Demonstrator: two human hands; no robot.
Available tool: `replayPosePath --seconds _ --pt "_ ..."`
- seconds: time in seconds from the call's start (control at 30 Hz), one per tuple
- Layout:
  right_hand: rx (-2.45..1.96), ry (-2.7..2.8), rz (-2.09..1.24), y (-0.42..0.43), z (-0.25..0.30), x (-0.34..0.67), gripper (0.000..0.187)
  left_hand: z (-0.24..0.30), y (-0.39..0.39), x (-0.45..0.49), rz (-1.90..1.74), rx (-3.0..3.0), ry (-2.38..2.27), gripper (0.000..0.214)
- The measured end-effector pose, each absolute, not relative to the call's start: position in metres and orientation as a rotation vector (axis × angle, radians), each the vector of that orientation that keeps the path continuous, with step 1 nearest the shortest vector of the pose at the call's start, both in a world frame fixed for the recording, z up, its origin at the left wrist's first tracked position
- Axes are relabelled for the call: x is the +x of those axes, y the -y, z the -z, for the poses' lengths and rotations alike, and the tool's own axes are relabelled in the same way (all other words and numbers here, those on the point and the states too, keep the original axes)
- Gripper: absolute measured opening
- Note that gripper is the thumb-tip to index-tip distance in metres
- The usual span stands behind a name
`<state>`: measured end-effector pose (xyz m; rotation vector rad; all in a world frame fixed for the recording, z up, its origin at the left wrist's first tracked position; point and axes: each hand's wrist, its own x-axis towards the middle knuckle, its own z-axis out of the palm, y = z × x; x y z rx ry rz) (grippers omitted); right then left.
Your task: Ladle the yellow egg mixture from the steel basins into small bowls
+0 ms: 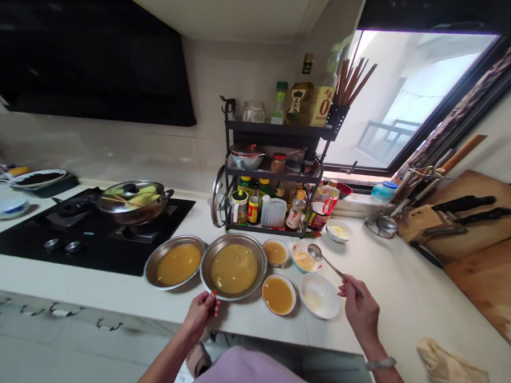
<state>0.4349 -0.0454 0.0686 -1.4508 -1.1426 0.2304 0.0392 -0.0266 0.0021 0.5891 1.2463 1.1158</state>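
My left hand pinches the near rim of a round metal bowl that holds yellowish-brown liquid with small pale bits. In my right hand is a long-handled metal spoon, its head over a small patterned bowl of orange-brown liquid. Whether the spoon touches that liquid I cannot tell. Below the spoon stands a white bowl with a little pale stuff at its bottom. Two small bowls of brown liquid, a nearer bowl and a farther bowl, sit beside the metal bowl.
Left of my left hand, another metal bowl of liquid stands at the stove's edge. A lidded pan rests on the black stove. Behind the bowls rises a rack of bottles and jars. Knives and cutting boards stand right.
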Motion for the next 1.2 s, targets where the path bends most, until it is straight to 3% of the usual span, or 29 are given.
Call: replayPosePath --seconds 0.23,0.43,0.67,0.97,1.2 --pt "-1.268 1.366 -0.236 0.048 -0.089 0.4 0.02 -0.001 0.026 0.039 -1.115 0.593 -1.252 0.041" --pt "-1.177 1.323 -0.529 0.031 -0.072 0.339 0.022 0.0 0.026 0.039 -1.101 0.603 -1.257 0.042" --pt "-1.21 1.556 -0.62 0.014 -0.041 0.296 0.028 0.004 0.025 0.039 -1.11 0.581 -1.249 0.04" --pt "-1.285 0.888 -0.974 0.009 -0.042 0.283 0.035 0.008 0.024 0.039 -1.117 0.588 -1.242 0.043" --pt "-1.221 0.703 -1.024 0.014 -0.065 0.293 0.034 0.013 0.023 0.037 -1.118 0.586 -1.235 0.042"
